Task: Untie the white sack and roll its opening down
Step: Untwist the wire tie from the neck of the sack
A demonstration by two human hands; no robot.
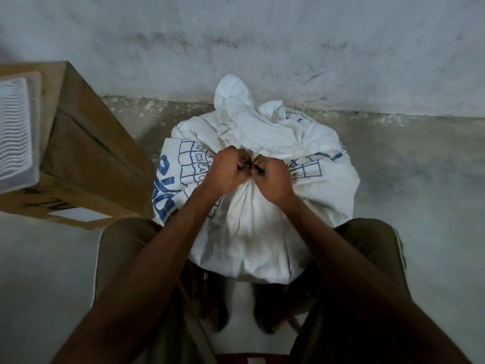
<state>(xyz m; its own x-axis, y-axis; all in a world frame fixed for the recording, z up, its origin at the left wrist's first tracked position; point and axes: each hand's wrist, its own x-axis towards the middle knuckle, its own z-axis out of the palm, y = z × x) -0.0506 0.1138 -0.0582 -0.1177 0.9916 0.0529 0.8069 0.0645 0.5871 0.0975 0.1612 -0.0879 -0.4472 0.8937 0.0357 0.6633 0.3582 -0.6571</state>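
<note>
Head view is looking straight down at a person sitting low with knees spread, working on a sack on the floor. Far left, a white ribbed tray (14,132) is resting on top of a brown cardboard box (86,153), which is standing on the grey floor (420,206) close to the pale wall (236,43); a white label is showing on the box's near face.

Just right of the box, the white sack (252,227) is sitting upright on the floor between the person's knees, its far side near the wall. Blue printed lettering and a grid of boxes are showing on its left and right shoulders, and its loose gathered top is flopping away toward the wall.

Over the sack's neck, the left hand (227,172) is curling its fingers closed, pinching a thin dark tie (252,164) at the cinched point. Touching it on the right, the right hand (273,179) is likewise closing its fingertips on the same tie, knuckles up. Both hands are resting against the bunched fabric, and both bare forearms are reaching in from the bottom edge. The knot itself is too small to make out clearly.
</note>
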